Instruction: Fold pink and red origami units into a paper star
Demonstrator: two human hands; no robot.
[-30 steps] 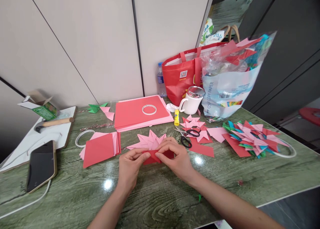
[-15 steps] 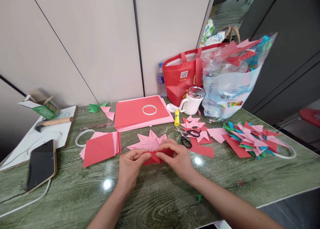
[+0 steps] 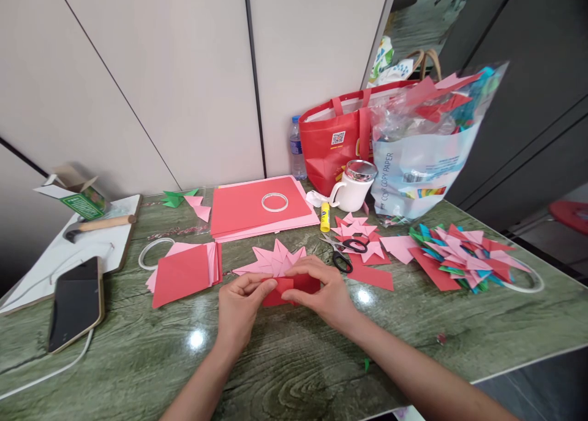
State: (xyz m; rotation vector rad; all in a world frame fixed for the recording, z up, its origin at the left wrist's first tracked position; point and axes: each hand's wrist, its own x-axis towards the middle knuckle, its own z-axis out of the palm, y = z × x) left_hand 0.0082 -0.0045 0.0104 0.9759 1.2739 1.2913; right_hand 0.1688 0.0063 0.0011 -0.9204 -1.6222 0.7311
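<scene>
A folded piece of red paper [image 3: 278,294] is held between both hands, low over the table. My left hand [image 3: 241,304] pinches its left part between thumb and fingers. On the right side my right hand [image 3: 324,289] is closed around the paper, its thumb on the front face. Part of the paper is hidden behind the fingers. Just beyond the hands lies a pink folded-paper star [image 3: 275,258] with several points, its near edge covered by the hands. Scissors [image 3: 344,249] with black handles lie to the right of it.
Square red and pink papers [image 3: 181,274] lie left, beside a phone [image 3: 77,304]. A stack of sheets [image 3: 248,203] carries a tape roll [image 3: 274,202]. A glue stick [image 3: 325,217], white mug [image 3: 356,187], paper-filled bag [image 3: 413,163] and pile of folded pieces [image 3: 468,252] stand or lie right.
The right thumb has shifted slightly left and up, and a small flap at the middle of the red paper now shows. Both hands stay in place; the other things have not moved.
</scene>
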